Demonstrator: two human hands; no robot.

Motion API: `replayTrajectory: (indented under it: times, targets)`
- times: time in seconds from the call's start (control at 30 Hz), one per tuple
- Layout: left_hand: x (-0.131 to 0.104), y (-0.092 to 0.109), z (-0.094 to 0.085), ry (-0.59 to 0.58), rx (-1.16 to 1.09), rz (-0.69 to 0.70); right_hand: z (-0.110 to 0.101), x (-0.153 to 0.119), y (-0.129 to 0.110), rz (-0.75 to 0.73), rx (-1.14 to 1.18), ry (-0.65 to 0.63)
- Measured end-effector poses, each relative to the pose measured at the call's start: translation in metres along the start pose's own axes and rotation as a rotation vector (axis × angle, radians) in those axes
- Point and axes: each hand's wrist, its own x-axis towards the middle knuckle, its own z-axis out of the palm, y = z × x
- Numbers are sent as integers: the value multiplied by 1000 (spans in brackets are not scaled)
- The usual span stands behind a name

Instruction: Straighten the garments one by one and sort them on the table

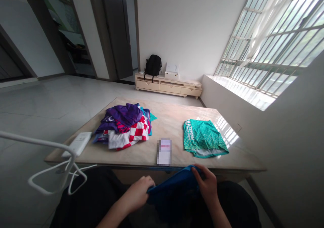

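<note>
Between my two hands a blue cloth garment [174, 191] is stretched over my lap, just below the table's front edge; its exact kind I cannot make out. My left hand [140, 192] grips its left end in closed fingers. At the upper right edge of the cloth, my right hand [206, 180] pinches it between thumb and fingers. On the table, a green jersey [202, 137] with white lettering lies folded flat to the right. To the left is a heap of crumpled clothes, with a purple garment [126, 115] on top and a red-and-white checked jersey [136, 132] in front.
A pixelated phone-like rectangle [164, 152] lies near the front edge of the stone-topped table [172, 113]. A white power bank-like box [79, 143] sits at the left, beside a looping white cable [58, 143]. Behind, a low cabinet [169, 86] carries a black backpack [153, 65].
</note>
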Motion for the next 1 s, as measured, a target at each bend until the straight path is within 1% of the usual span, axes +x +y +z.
replayTrajectory:
  times: [0.1,0.2,0.3,0.37,0.47,0.53,0.63,0.77,0.9,1.0]
  targets:
    - [1,4,-16,68,-29,57,-7,2,6,1,-26,20]
    - [-3,9,-29,77,-62,42,-11,3,9,-20,-35,25]
    - [-10,14,-39,110,-51,40,-14,3,10,-37,-48,22]
    - [-14,14,-44,98,-61,73,-16,2,8,-34,-63,22]
    - [-15,8,-48,53,-67,104,-18,1,6,-9,-85,6]
    - [-12,1,-48,70,-21,92,-17,1,4,8,-97,-27]
    - [-8,-7,-46,148,65,53,-14,1,3,25,-105,-88]
    - [-8,-6,-44,254,119,31,-9,2,0,25,-82,-120]
    - [-7,1,-35,297,45,27,-6,0,-7,48,-19,-119]
    - [-4,7,-19,314,-88,3,3,-6,-11,114,72,-139]
